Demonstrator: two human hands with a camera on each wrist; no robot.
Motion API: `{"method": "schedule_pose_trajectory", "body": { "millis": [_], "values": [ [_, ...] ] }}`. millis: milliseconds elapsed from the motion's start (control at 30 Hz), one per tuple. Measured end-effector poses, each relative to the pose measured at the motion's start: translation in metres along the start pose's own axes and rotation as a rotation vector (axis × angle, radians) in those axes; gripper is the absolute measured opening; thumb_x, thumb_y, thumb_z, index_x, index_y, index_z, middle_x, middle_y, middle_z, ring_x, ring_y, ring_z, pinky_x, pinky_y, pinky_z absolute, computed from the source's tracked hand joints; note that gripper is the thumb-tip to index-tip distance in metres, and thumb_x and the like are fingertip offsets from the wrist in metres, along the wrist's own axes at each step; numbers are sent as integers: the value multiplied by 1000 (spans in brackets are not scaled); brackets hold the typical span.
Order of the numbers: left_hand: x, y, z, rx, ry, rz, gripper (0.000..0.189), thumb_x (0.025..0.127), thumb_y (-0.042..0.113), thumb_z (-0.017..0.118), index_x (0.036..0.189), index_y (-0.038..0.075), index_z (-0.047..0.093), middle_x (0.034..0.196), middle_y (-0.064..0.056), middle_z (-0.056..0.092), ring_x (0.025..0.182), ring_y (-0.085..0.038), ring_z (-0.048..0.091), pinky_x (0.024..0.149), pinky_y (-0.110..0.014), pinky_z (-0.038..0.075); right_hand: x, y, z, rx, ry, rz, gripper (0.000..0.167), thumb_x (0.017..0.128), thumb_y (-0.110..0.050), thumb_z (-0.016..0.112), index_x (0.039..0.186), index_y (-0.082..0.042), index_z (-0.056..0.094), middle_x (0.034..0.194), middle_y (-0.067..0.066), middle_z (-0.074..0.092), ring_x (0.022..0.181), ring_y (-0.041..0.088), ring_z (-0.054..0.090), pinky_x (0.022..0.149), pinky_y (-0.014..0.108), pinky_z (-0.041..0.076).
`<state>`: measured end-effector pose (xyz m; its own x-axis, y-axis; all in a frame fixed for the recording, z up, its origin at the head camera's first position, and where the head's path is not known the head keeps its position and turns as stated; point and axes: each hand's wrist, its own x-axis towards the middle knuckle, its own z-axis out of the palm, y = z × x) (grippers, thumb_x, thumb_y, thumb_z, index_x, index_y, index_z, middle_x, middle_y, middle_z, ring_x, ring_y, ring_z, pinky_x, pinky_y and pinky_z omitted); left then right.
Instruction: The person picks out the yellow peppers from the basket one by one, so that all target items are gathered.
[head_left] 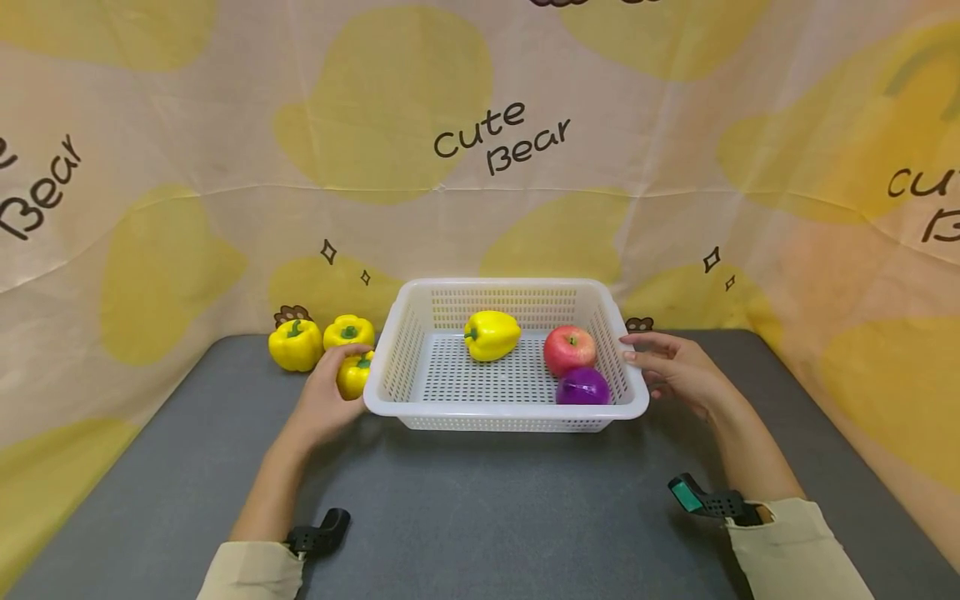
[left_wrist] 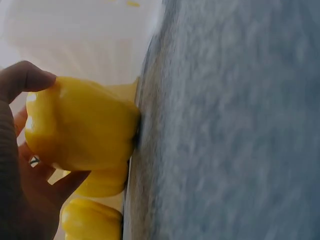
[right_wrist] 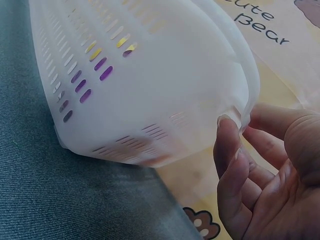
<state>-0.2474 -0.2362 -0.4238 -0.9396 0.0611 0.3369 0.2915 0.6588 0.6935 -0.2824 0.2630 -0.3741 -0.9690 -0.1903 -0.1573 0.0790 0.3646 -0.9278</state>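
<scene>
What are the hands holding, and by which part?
The left hand holds a yellow pepper by its sides; the right hand holds the basket by its right rim.

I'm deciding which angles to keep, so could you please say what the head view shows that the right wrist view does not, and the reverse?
Only the head view shows the left hand gripping a glossy yellow bell pepper, the inside of a white plastic basket, and a whole round red apple. Only the right wrist view shows the outer face of the basket's end wall. Both show that basket, the right hand with fingers at its rim, and the grey tabletop.
</scene>
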Motion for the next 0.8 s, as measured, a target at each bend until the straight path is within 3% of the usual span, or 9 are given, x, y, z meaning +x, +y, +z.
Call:
{"method": "schedule_pose_trajectory", "body": {
  "millis": [367,800],
  "values": [
    [-1,2,-6,36,18,-46,61,80,16,85,133,6,56,133,-17,55,119,-33,52,102,-55,51,0,0,0,-10,4,-5,59,95,-37,69,143,-6,52,102,-10,72,83,10,72,63,28,55],
    [-1,-4,-16,-47,-62,17,61,81,5,82,136,3,56,141,-18,53,130,-37,48,103,-66,47,1,2,0,-2,-4,-8,62,96,-36,68,146,-5,49,97,-14,73,80,8,73,62,27,56]
  ]
}}
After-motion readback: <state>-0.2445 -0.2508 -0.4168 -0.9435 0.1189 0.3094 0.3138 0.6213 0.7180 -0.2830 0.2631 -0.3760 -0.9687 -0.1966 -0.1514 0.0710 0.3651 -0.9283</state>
